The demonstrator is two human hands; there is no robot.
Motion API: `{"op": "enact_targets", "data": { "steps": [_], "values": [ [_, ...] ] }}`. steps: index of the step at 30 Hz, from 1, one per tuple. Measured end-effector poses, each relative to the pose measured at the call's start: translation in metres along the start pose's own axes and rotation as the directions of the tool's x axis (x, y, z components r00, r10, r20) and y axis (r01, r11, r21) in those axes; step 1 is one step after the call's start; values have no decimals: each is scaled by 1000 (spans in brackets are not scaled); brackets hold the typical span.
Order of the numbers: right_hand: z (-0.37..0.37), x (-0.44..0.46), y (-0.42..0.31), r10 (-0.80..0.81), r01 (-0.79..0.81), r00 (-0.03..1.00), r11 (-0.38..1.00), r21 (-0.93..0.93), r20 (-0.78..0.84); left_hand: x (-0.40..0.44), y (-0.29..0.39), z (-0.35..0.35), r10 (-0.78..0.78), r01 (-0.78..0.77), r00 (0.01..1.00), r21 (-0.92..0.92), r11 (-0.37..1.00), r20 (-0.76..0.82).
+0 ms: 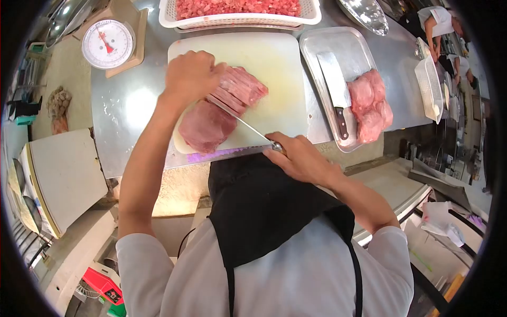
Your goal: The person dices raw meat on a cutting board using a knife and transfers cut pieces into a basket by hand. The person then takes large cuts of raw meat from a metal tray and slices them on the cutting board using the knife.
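Observation:
In the head view, a large piece of raw meat point(208, 127) lies on the white cutting board point(280, 79). Its far part is cut into several slices point(240, 87) that lean together. My right hand point(298, 156) is closed around the handle of a knife point(243, 121), near the board's front edge. The thin blade runs up and left, in the cut between the slices and the uncut piece. At the left end of the slices, my left hand point(191, 76) is closed against the meat, with its fingers curled; the fingertips are partly hidden.
Right of the board, a metal tray point(311, 39) holds a cleaver point(334, 79) and more raw meat point(369, 105). Behind stands a white basket point(240, 22) of diced meat. A dial scale point(108, 45) is at the left. Other people point(435, 24) work at the far right.

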State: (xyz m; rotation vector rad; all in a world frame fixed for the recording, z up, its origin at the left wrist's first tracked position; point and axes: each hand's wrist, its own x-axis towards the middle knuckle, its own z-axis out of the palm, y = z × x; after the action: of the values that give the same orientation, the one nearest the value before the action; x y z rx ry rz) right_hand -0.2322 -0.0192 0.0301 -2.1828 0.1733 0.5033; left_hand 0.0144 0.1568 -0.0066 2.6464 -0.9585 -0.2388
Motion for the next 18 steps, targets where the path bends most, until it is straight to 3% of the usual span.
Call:
{"op": "enact_targets", "data": {
  "steps": [7, 13, 18],
  "values": [
    [12, -11, -6, 0, 1, 1000, 983, -182, 2, -6, -13, 28, 16, -8, 998, -126, 992, 60],
    [14, 25, -30, 193, -155, 969, 961, -230, 152, 6, -44, 38, -16, 35, 994, -181, 983, 104],
    [38, 55, 5, 42, -21, 997, 962, -272, 71, 13, -65, 55, -79, 85, 996, -143, 986, 48]
  ]
}}
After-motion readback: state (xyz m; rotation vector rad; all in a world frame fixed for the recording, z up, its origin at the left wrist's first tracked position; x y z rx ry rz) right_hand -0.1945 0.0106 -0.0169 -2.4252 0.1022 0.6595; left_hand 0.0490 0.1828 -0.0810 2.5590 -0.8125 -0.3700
